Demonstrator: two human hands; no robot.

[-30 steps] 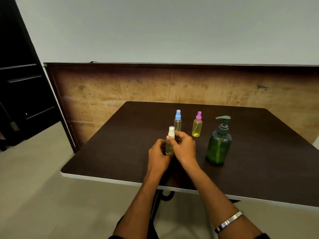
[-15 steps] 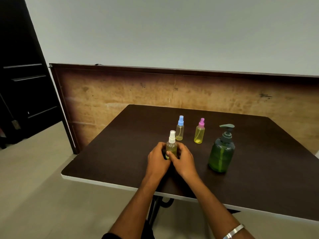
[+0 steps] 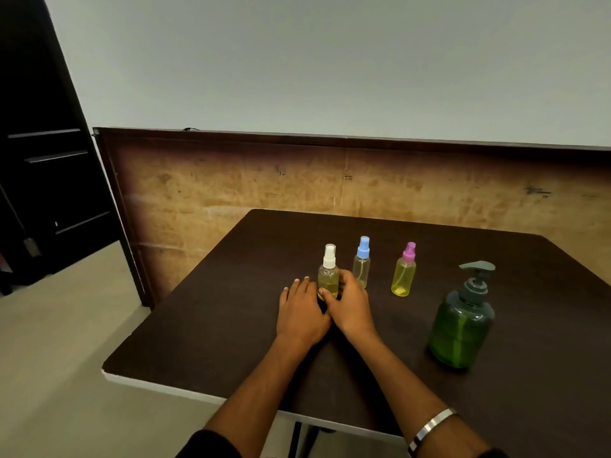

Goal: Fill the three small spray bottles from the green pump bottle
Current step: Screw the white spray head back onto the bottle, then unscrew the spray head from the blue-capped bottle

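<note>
Three small spray bottles stand in a row on the dark table (image 3: 231,325). The white-capped bottle (image 3: 328,274) holds yellowish liquid and my right hand (image 3: 350,304) wraps its lower part. My left hand (image 3: 299,312) lies flat on the table just left of it, fingers spread, touching nothing I can make out. Right beside my right hand's fingers stands the blue-capped bottle (image 3: 362,261), mostly clear. The pink-capped bottle (image 3: 404,272), yellow, is farther right. At the right stands the green pump bottle (image 3: 463,328) with its dark pump head on.
A wooden panel (image 3: 297,186) runs along behind the table's far edge. A dark door (image 3: 43,160) is at the left, with bare floor (image 3: 66,358) below it. The table's near edge has a white rim (image 3: 158,388).
The white-capped bottle has been set down farther from me, in line with the other two. My left hand has let go of it and flattened on the table. The camera view has shifted.
</note>
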